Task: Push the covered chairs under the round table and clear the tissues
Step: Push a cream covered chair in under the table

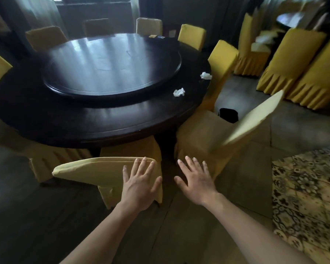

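A dark round table (95, 122) with a raised turntable (111, 63) fills the upper left. Two crumpled white tissues lie on its right rim: one tissue (178, 92) nearer me, the other tissue (205, 75) farther right. Directly below me stands a yellow-covered chair (95, 172), its seat tucked under the table edge. My left hand (139, 185) rests flat on the right end of its backrest, fingers spread. My right hand (195, 180) hovers open, fingers apart, beside a second covered chair (213, 134) that stands angled out from the table.
More yellow-covered chairs ring the table, such as a chair at the right rim (222, 60). A small black bin (228, 115) sits on the floor behind the angled chair. Spare covered chairs (297, 69) line the right side. A patterned rug (309, 197) lies at right.
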